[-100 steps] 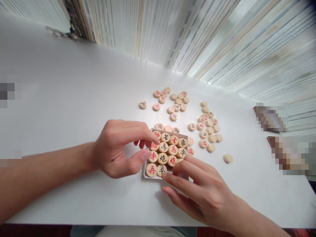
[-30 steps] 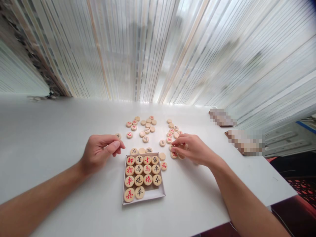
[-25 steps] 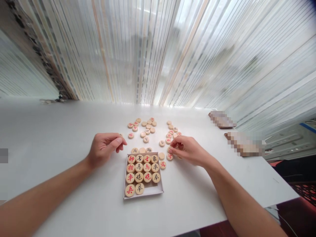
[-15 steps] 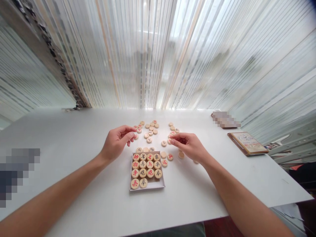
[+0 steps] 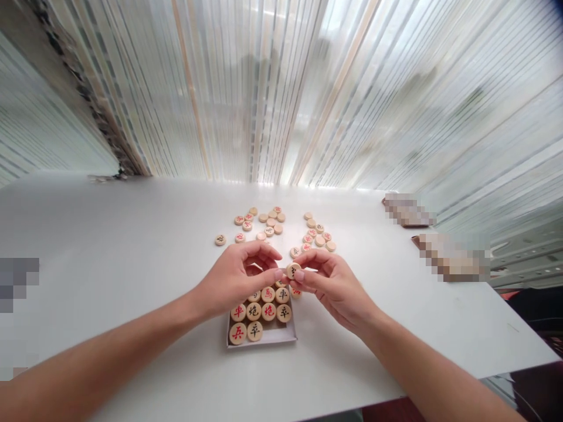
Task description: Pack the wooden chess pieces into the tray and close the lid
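Between the thumb and fingers of my right hand [image 5: 341, 281] is a round wooden xiangqi piece [image 5: 293, 271] with a black character, tilted up above the box's far right corner. My left hand [image 5: 246, 272] hovers over the far left of the box, fingers curved and apart, its thumb tip close beside that piece; I cannot tell if they touch. Beneath is a shallow white box [image 5: 277, 337] holding rows of pieces, red and black characters facing up. Its front row has a red-lettered piece [image 5: 238, 333] and a black-lettered piece [image 5: 254, 331] at the left. My left hand hides the back rows.
Loose xiangqi pieces [image 5: 271, 223] lie scattered beyond the box, some face down, with another group [image 5: 320, 241] farther right. One black-lettered piece [image 5: 220, 240] lies apart at the left. Two flat, blurred-out items [image 5: 457, 258] rest near the table's right edge. A string curtain [image 5: 246, 117] hangs behind.
Both hands have come together over the box from the scattered pieces. My right hand now holds a piece up. A black-lettered piece now shows on the table at the left.
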Demonstrator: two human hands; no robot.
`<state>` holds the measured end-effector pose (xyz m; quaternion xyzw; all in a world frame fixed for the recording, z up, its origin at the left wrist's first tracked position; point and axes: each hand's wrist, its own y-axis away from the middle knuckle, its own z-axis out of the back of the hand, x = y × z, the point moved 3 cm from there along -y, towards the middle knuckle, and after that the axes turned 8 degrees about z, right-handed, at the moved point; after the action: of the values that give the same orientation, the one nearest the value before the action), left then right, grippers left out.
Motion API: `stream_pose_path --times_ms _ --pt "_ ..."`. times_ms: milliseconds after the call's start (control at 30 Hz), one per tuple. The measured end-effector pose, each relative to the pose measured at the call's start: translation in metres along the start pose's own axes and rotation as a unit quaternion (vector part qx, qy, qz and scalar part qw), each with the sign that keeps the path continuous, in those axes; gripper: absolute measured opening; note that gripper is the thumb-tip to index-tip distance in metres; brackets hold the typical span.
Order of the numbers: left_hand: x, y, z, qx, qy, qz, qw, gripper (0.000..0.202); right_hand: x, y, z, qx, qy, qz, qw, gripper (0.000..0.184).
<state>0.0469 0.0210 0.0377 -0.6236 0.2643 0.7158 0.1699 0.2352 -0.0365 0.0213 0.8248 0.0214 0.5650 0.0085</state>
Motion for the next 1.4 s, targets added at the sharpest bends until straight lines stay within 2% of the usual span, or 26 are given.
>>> stream_pose_path --times_ms 133,267,400,533,700,800,1067,1267,1400 --pt "0.004 0.005 -0.002 0.043 0.05 0.027 0.997 0.022 -0.001 0.004 -0.003 0.009 -0.007 -0.002 1.0 0.028" --pt "-0.002 0.01 -0.008 0.058 0.075 0.006 0.995 0.01 -0.001 0.006 -0.004 0.023 -0.006 0.018 1.0 0.02" --pt "-0.008 0.016 -0.01 0.01 0.02 -0.044 0.999 0.012 0.001 0.009 -0.005 0.02 -0.003 0.043 0.999 0.017" --pt "-0.014 0.021 -0.01 -0.048 -0.076 -0.135 0.987 0.012 0.004 0.013 -0.008 0.015 0.021 0.081 0.996 0.015" --pt "-0.019 0.023 -0.014 -0.064 -0.123 -0.21 0.968 0.01 0.005 0.014 -0.014 0.01 0.028 0.102 0.994 0.021" --pt "-0.019 0.022 -0.015 -0.06 -0.11 -0.228 0.965 0.014 0.005 0.014 -0.015 0.018 0.016 0.09 0.996 0.015" --pt "-0.019 0.022 -0.017 -0.046 -0.028 -0.183 0.982 0.024 0.003 0.013 -0.01 0.038 -0.013 0.051 0.998 0.004" --pt "-0.017 0.015 -0.016 -0.037 0.051 -0.08 0.995 0.016 0.004 0.011 -0.011 0.025 -0.036 -0.001 0.999 0.013" --pt "-0.014 0.012 -0.016 -0.014 0.067 -0.038 0.997 0.016 0.005 0.009 -0.012 0.031 -0.06 -0.019 0.998 0.017"
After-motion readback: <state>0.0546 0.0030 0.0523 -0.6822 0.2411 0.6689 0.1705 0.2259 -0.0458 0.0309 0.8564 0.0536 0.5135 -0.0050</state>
